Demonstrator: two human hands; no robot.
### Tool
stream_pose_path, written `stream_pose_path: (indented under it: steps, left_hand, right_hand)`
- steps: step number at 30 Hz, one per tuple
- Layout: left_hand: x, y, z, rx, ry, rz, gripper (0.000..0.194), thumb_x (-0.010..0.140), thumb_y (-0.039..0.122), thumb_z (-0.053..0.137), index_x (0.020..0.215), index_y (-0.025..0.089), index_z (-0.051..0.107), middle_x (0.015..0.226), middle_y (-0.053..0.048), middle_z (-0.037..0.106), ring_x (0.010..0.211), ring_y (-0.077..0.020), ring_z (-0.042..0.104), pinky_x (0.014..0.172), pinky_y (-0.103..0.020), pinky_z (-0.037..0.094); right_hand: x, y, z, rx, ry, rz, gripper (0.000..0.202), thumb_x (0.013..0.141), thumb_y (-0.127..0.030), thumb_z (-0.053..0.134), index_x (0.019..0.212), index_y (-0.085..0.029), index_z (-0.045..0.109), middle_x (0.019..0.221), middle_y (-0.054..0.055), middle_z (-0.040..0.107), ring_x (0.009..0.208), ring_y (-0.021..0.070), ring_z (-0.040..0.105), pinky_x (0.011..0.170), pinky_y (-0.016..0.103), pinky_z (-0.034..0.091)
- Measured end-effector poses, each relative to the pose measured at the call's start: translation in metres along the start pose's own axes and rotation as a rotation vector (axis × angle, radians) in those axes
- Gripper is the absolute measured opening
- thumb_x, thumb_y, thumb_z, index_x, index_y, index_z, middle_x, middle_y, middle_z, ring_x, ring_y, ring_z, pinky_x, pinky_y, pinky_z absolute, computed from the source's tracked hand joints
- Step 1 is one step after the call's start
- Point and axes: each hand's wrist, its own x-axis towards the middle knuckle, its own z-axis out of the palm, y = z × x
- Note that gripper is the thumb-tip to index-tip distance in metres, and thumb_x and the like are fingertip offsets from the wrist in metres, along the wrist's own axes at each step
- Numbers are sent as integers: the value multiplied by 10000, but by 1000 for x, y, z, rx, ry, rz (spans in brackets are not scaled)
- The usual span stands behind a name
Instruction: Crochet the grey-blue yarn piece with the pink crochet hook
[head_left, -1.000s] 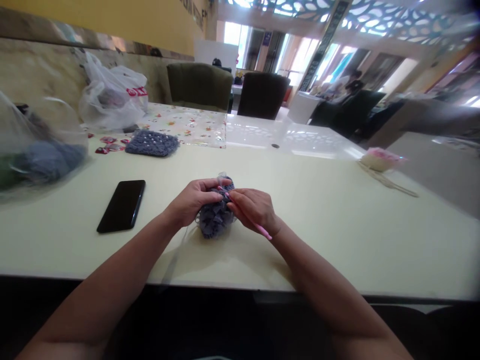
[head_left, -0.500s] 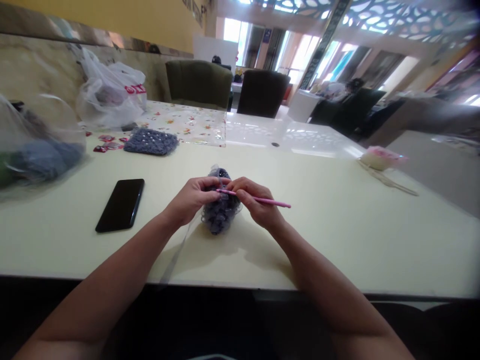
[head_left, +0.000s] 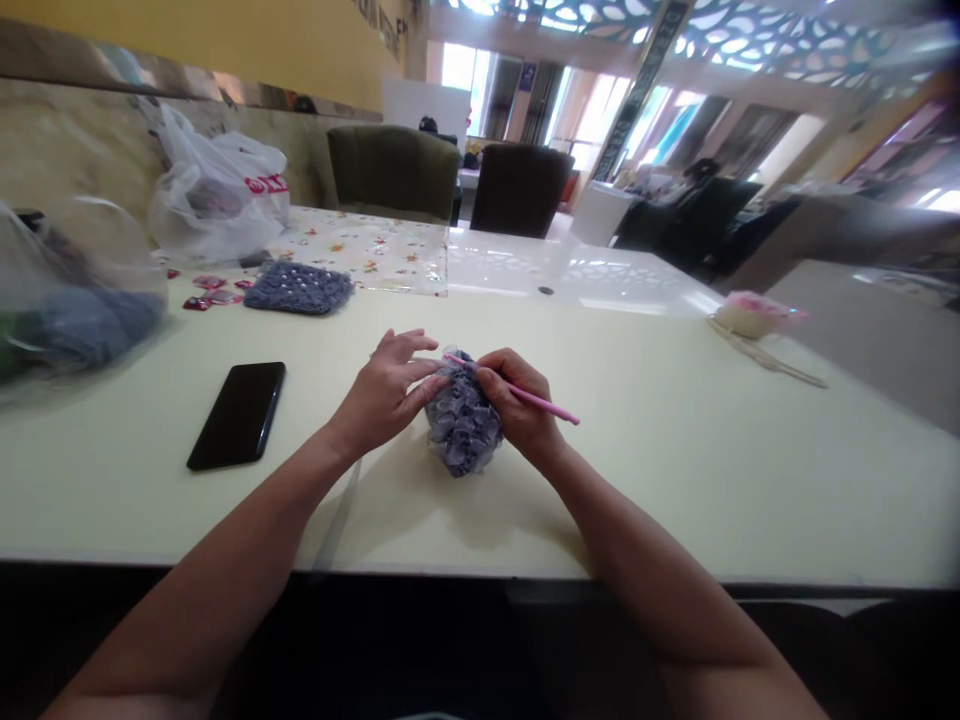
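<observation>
A ruffled grey-blue crochet piece (head_left: 463, 425) stands on the table between my hands. My right hand (head_left: 521, 400) is closed round a pink crochet hook (head_left: 544, 404), its fingers also against the right side of the piece. The hook's tip lies at the top of the work, near my left fingers. My left hand (head_left: 390, 390) has its fingers spread at the upper left of the piece, the thumb close to it or touching. Grey ribbon yarn (head_left: 341, 520) runs from the table's front edge up behind my left hand; a strand shows between its fingers and the hook.
A black phone (head_left: 237, 416) lies to the left. Beyond it are a flat grey-blue crocheted piece (head_left: 298, 287), small red packets (head_left: 210, 292) and a white plastic bag (head_left: 217, 190). Far left, a clear bag (head_left: 82, 310) holds grey-blue material. A pink-and-cream item with a cord (head_left: 754, 315) lies right.
My left hand has let go of the crochet piece's top and spread its fingers, shifting slightly left. The piece has moved a little right, and the hook's tip sits higher.
</observation>
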Motion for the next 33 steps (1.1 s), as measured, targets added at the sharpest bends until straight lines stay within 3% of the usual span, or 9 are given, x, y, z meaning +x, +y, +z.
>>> stream_pose_path:
  steps: [4, 7, 11, 14, 18, 20, 24, 26, 33]
  left_hand:
    - [-2, 6, 2, -450, 155, -140, 198, 892, 334, 623, 942, 225, 781, 1193, -90, 689, 1283, -260, 539, 1126, -430, 363]
    - [0, 5, 2, -808, 334, -248, 137, 855, 284, 634, 824, 220, 752, 1130, -61, 722, 1278, -250, 551, 1108, -423, 379]
    - [3, -1, 0, -945, 378, -273, 180, 837, 315, 599, 735, 208, 702, 1027, -42, 734, 1223, -240, 594, 1103, -426, 403]
    - [1, 0, 0, -670, 323, -210, 210, 855, 324, 599, 744, 200, 727, 981, -55, 721, 1131, -241, 629, 1083, -424, 424]
    - [-4, 7, 3, -222, 168, -20, 147, 856, 258, 644, 787, 204, 761, 1062, -69, 706, 1245, -262, 569, 1117, -424, 389]
    - [-4, 8, 3, -265, 211, 18, 140, 864, 240, 638, 802, 210, 760, 1105, -67, 701, 1278, -260, 553, 1144, -439, 365]
    - [1, -2, -4, -744, 438, -50, 190, 913, 280, 553, 854, 233, 728, 1199, -48, 685, 1307, -250, 543, 1133, -473, 390]
    - [3, -7, -8, -761, 491, -71, 185, 914, 305, 546, 941, 250, 720, 1280, -44, 654, 1325, -247, 526, 1130, -476, 392]
    - [-1, -1, 6, 94, 141, -3, 230, 922, 340, 583, 836, 190, 735, 1309, -101, 621, 1426, -308, 403, 1208, -551, 223]
  right_hand:
    - [2, -2, -2, 58, 38, 30, 240, 920, -385, 607, 787, -187, 581, 670, -36, 491, 611, 89, 410, 566, 240, 346]
    - [2, -2, -1, 56, 41, 29, 239, 919, -380, 612, 782, -186, 582, 669, -37, 484, 613, 87, 406, 567, 240, 339]
    - [2, -2, 0, 54, 59, 24, 230, 918, -374, 612, 792, -184, 584, 677, -35, 498, 620, 87, 418, 568, 239, 337]
    - [2, -2, 0, 53, 72, 35, 241, 916, -388, 611, 794, -183, 579, 671, -37, 496, 618, 88, 414, 568, 239, 334]
    - [1, -3, 1, 13, 56, 29, 251, 917, -401, 605, 792, -186, 573, 676, -33, 502, 623, 93, 419, 572, 241, 338]
    - [1, -3, -1, 5, 82, 24, 256, 916, -410, 603, 793, -188, 575, 676, -33, 500, 624, 95, 420, 578, 244, 347]
    - [3, -1, -4, 15, 119, 20, 265, 913, -415, 609, 783, -187, 576, 675, -32, 503, 627, 96, 426, 589, 247, 357]
    - [3, 0, -3, 10, 94, 20, 253, 917, -404, 604, 791, -186, 577, 677, -33, 503, 627, 94, 427, 584, 244, 354]
    - [-5, -6, 7, -53, -11, -74, 190, 932, -348, 577, 832, -186, 584, 688, -35, 523, 608, 84, 433, 563, 232, 355]
